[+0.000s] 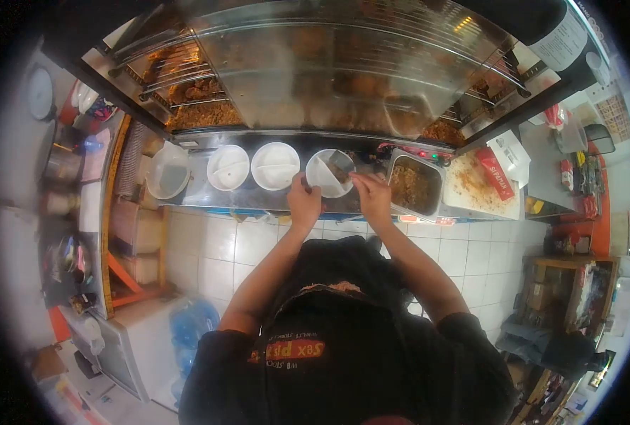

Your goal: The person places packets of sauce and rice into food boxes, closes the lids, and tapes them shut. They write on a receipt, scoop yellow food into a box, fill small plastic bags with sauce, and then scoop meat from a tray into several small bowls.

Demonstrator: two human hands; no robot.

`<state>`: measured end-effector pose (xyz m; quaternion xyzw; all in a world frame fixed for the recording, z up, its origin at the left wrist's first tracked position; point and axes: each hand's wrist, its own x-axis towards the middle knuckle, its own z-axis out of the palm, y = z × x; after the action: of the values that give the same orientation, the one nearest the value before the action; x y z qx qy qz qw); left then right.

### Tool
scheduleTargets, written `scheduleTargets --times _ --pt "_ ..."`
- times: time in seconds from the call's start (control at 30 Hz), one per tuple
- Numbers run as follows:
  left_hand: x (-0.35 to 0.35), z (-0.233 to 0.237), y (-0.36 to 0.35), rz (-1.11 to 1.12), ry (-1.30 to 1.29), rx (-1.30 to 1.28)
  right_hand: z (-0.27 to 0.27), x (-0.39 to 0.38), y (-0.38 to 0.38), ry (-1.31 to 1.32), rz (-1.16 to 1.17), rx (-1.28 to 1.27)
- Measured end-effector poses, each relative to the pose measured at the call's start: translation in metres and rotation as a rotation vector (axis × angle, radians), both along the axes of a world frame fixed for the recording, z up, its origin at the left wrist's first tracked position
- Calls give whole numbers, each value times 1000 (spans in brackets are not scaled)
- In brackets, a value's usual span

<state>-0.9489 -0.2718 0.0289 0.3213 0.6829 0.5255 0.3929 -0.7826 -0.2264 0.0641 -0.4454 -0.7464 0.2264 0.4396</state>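
The person stood at a long counter (258,198) near the top middle of the picture. A white plate (323,178) with parts inside it sat there, right in front of both hands.

The left hand (304,202) was at the near edge of the plate. Its fingers (305,184) were curled shut on the rim. The right hand (373,195) was just to the right of the plate, with its fingers bunched tight on the handle of a metal scoop (341,162). The flat end of the scoop lay over the top part of the plate, touching it or very close; it was too small to tell.

The plate looked thin and light, so it could bend or slide easily. The rim looked like the best place to hold it, and that was where the left fingers were.

Two more plates (275,166) stood in a row to the left, then a white tub (167,173). A metal pan (414,185) full of brown food sat to the right. A big glass case (329,71) of food filled the top.
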Motion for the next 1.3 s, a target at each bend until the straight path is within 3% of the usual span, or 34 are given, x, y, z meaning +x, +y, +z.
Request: scheduleTargets --times 0.3,0.43,0.63,0.7,0.8,0.83,0.9,0.93,0.97,1.0,1.07,1.13,1.2,1.27,1.3 --pt "0 2 -4 -29 -3 -40 24 5 -6 18 -17 -7" --pt "2 -1 -8 4 8 36 -4 -4 1 -26 79 -84" --pt "3 -2 -11 8 -32 14 24 10 2 157 -22 -81" --pt "3 -2 -18 8 -67 13 37 28 -2 581 -167 -560" --pt "3 -7 -33 -58 -152 -100 34 89 -4 773 -277 -741" --pt "3 -9 -40 -131 -253 -166 28 108 -5 773 -294 -734" --pt "13 -8 -41 -213 -356 -239 21 133 -9 394 -424 -416" --pt "20 -4 -40 -388 -364 -284 20 140 -13 394 -436 -418" --pt "28 1 -40 -563 -370 -328 19 147 -16 208 -408 -460" --pt "38 6 -38 -569 -370 -336 19 151 -19 23 -375 -502" --pt "59 15 -27 -682 -309 -298 6 150 -21 -14 -360 -396" --pt "76 18 -15 -680 -283 -268 5 148 -22 -236 -265 -301" --pt "86 21 -3 -678 -255 -234 9 146 -21 -259 -248 -337" --pt "92 22 4 -643 -174 -241 20 146 -19 -5 -227 -603" --pt "94 19 4 -647 -172 -244 24 146 -18 -3 -231 -605"
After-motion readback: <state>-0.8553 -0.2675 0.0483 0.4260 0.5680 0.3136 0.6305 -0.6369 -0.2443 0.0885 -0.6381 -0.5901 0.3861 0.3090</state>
